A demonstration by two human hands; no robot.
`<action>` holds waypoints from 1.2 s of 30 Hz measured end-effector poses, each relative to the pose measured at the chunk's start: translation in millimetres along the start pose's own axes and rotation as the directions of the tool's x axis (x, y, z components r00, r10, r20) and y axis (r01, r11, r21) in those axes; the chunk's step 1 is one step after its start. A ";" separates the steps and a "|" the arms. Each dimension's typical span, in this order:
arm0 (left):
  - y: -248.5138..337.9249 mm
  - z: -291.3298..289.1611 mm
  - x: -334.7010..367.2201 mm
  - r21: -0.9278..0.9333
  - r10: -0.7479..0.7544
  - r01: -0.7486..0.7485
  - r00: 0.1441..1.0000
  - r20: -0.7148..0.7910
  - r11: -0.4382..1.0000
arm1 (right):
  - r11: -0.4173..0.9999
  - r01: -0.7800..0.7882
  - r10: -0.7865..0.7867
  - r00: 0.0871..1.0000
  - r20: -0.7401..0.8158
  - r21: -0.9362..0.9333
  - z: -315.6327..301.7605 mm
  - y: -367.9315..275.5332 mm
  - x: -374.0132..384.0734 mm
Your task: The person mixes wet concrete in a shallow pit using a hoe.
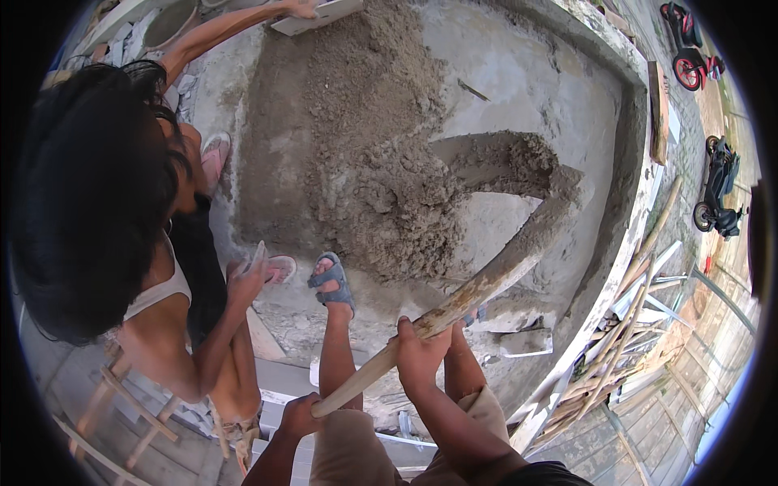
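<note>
I hold a hoe with a long, curved wooden handle (pixel 478 287) smeared with mortar toward its far end. My left hand (pixel 300 416) is closed round the butt of the handle, close to my left knee. Farther up the shaft, my right hand (pixel 421 356) is wrapped round it. The hoe's mortar-caked blade (pixel 502 158) rests at the right side of a heap of wet grey mortar (pixel 389 182). How deep its edge sits in the heap is hidden.
At the left a co-worker bends forward, one hand (pixel 304 8) on a flat board (pixel 320 16) at the mortar's far edge. A low concrete wall (pixel 636 186) borders the right. Beyond it lie wooden poles (pixel 620 356) and parked motorbikes (pixel 720 186). A small stick (pixel 472 90) lies on the slab.
</note>
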State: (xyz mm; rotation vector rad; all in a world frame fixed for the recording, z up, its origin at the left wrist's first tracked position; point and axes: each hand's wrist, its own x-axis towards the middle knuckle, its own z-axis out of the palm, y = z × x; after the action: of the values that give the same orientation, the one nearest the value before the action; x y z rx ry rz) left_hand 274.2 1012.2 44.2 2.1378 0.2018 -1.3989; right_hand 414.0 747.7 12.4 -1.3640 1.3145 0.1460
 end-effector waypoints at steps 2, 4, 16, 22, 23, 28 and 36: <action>4.2 10.5 3.3 -0.055 -0.002 0.002 1.000 -0.003 0.998 | 1.000 -0.014 0.014 1.000 -0.013 0.023 1.1 -24.7 -3.2; 12.7 16.7 -1.3 -0.064 0.026 -0.028 0.999 -0.023 0.998 | 0.998 -0.028 0.030 0.999 -0.040 0.053 1.6 -28.0 10.7; 166.3 175.1 37.4 -0.377 -0.076 0.037 0.993 -0.087 0.925 | 0.788 0.301 -0.210 0.952 0.224 -0.538 -29.8 8.8 176.9; 181.8 140.0 101.1 -0.458 0.009 -0.065 0.992 -0.124 0.887 | 0.777 0.442 -0.400 0.896 0.191 -0.449 -16.8 -72.1 205.2; 181.9 132.3 111.3 -0.461 0.018 -0.077 0.991 -0.133 0.884 | 0.793 0.409 -0.364 0.912 0.187 -0.452 -3.7 -76.8 216.4; 166.9 194.0 63.8 -0.513 -0.152 0.131 0.988 0.000 0.848 | 0.743 0.263 -0.170 0.964 0.207 -0.615 -23.3 28.3 225.4; 130.8 239.0 22.0 -0.428 0.035 -0.051 0.998 -0.045 0.902 | 0.813 0.389 -0.354 0.921 0.163 -0.432 -105.0 6.9 140.6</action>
State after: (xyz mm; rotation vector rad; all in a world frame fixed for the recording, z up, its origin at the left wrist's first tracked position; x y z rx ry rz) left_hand 149.2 772.4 5.0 1.7888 0.4329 -1.1615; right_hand 398.3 588.9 -61.0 -1.9777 0.9517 0.2466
